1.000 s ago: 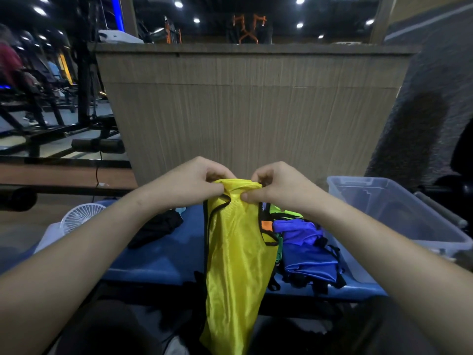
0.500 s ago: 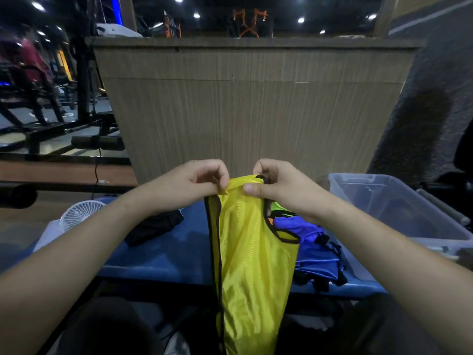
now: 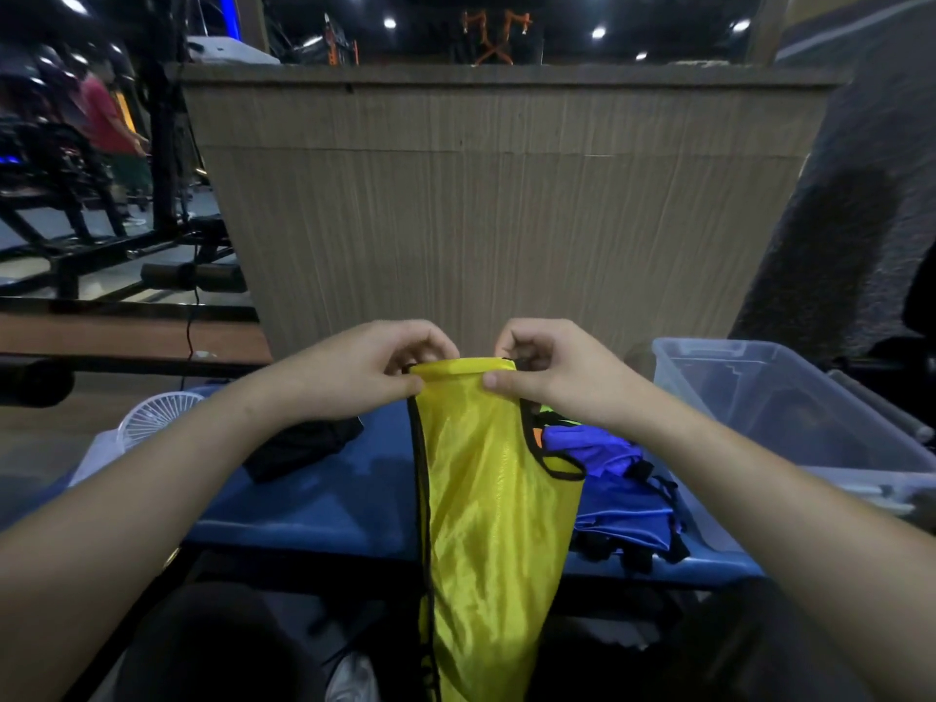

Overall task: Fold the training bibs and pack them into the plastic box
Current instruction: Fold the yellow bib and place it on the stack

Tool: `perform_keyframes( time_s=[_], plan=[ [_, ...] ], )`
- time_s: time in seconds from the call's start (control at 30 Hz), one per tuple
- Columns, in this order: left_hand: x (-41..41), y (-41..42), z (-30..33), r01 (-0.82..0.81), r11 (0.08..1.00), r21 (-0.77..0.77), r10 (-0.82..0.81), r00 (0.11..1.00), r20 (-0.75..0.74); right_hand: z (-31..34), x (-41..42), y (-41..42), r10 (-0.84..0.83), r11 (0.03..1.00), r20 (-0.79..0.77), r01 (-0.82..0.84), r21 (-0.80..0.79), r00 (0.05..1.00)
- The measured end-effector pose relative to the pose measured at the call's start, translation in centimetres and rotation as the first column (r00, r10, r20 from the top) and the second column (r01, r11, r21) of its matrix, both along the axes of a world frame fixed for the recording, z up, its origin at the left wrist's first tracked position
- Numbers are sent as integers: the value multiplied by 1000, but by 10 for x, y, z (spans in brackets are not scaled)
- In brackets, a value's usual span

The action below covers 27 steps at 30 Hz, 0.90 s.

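1. I have the yellow bib [image 3: 494,499] pinched at its top edge, left hand [image 3: 375,367] on one corner, right hand [image 3: 549,369] on the other; it hangs down in front of the blue table [image 3: 324,499].
2. It looks light, limp and slick, so I judge the bound black edging the surest place to grip.
3. A pile of blue bibs [image 3: 613,478] lies just right of it, beside the plastic box [image 3: 790,423], which looks empty.
4. Left of it sit a black cloth [image 3: 304,443] and a white fan [image 3: 152,418]; bare tabletop between gives folding room.
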<state>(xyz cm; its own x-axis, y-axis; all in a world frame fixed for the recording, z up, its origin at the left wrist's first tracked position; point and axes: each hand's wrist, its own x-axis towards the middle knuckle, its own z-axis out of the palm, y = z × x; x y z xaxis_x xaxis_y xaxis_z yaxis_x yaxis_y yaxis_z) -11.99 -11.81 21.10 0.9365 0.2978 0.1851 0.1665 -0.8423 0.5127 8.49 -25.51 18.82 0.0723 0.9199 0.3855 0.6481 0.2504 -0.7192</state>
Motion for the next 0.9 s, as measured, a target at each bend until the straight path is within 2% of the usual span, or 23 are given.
perform_keyframes(
  time_s=[0.1, 0.17, 0.23, 0.33, 0.43, 0.57, 0.63, 0.77, 0.83, 0.9],
  plan=[
    [5, -11, -2, 5, 1000, 5, -5, 1000, -26, -3, -7, 5, -33, 998, -6, 33, 62, 999],
    [11, -17, -7, -44, 999, 9, 44, 999, 28, -4, -11, 9, -48, 996, 3, 48, 73, 999],
    [18, -18, -9, -105, 991, 85, 96, 990, 103, -5, -16, 11, -65, 995, 37, 62, 76, 997],
    [16, -14, -2, -128, 983, 131, 115, 988, 105, -5, -19, 8, -81, 995, 38, 79, 66, 996],
    [11, -10, 5, -105, 990, 94, 97, 991, 89, -15, -14, 6, -35, 997, 10, 36, -65, 999],
    [8, -5, 19, -125, 989, 79, 112, 982, 152, -45, -12, 5, 36, 927, 166, 30, -375, 985],
    [4, -2, 27, -139, 986, 94, 125, 982, 144, -58, -11, 1, 3, 911, 298, 120, -394, 954],
    [-3, 6, 29, -146, 979, 139, 136, 988, 78, -66, -3, -2, -77, 907, 391, 227, -355, 917],
    [-7, 11, 28, -161, 977, 137, 151, 985, 82, -66, 2, -4, -109, 900, 401, 262, -348, 910],
    [-10, 16, 29, -180, 975, 129, 167, 980, 107, -64, 7, -8, -121, 914, 327, 234, -332, 937]
  ],
)
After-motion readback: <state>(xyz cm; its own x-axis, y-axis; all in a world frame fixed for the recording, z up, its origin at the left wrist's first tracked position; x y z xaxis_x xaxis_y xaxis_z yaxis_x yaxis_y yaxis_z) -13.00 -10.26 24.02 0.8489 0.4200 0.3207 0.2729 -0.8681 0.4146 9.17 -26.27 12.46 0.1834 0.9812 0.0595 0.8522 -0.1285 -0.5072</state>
